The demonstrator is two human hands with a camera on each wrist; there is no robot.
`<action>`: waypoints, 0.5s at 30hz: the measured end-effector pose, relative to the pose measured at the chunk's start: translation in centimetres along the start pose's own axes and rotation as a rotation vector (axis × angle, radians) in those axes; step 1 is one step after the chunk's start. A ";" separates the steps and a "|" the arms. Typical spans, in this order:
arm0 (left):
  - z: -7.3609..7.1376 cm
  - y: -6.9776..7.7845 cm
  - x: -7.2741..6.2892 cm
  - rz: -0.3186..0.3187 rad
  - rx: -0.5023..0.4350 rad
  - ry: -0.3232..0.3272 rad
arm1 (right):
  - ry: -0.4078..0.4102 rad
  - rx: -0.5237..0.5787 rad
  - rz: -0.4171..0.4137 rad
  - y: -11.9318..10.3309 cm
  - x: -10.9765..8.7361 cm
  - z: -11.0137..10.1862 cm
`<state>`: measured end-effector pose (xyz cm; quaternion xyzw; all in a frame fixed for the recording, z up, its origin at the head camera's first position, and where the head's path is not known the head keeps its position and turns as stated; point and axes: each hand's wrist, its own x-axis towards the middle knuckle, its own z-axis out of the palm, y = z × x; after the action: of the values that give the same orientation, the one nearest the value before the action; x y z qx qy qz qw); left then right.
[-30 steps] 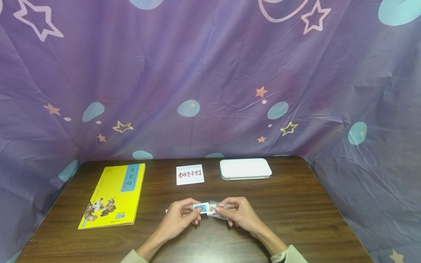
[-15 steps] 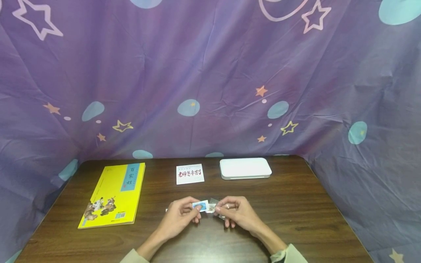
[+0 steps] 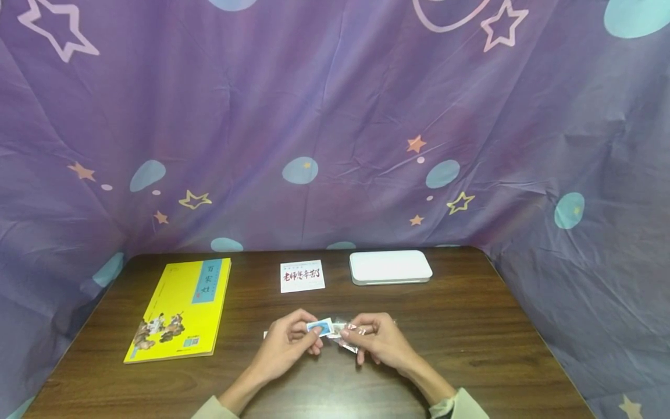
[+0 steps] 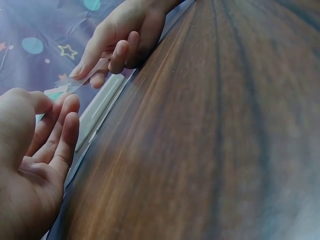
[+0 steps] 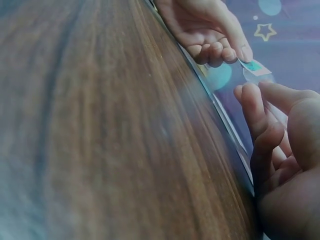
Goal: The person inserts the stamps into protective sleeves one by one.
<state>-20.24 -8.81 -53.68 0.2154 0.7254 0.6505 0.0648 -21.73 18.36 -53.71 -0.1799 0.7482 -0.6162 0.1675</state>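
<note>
Between thumb and fingers my left hand [image 3: 285,343] pinches a small white-edged picture piece with a blue print, which looks like a stamp [image 3: 327,327]. My right hand [image 3: 383,344] pinches a crinkled clear plastic sleeve [image 3: 349,347] close beside it. A second small pale piece [image 3: 337,330] shows at the right fingertips; whether it lies inside the sleeve I cannot tell. Both hands are held just above the table. In the right wrist view the stamp [image 5: 256,67] looks green, its edge against the clear film. White corner [image 3: 265,334] peeks out behind my left hand.
A yellow book [image 3: 178,308] lies on the left of the brown wooden table [image 3: 460,326]. Farther back are a white card [image 3: 302,276] with red writing and a white flat case [image 3: 390,267]. A purple patterned cloth [image 3: 335,116] hangs behind and at the sides.
The stamp has tilted slightly in my left fingers. The clear sleeve has crumpled and shifted under my right fingers. Both hands stay in nearly the same place.
</note>
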 end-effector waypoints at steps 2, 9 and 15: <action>0.0 0.0 0.0 -0.005 -0.007 0.001 | 0.003 -0.002 0.000 0.0 0.0 0.0; 0.1 -0.1 0.0 -0.014 -0.011 -0.024 | 0.026 0.015 0.002 0.1 0.0 0.0; 0.1 -0.1 -0.1 -0.019 -0.006 -0.029 | 0.043 0.012 -0.010 0.1 -0.1 0.0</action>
<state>-20.13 -8.75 -53.81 0.2179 0.7245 0.6488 0.0822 -21.68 18.37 -53.81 -0.1692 0.7469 -0.6255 0.1493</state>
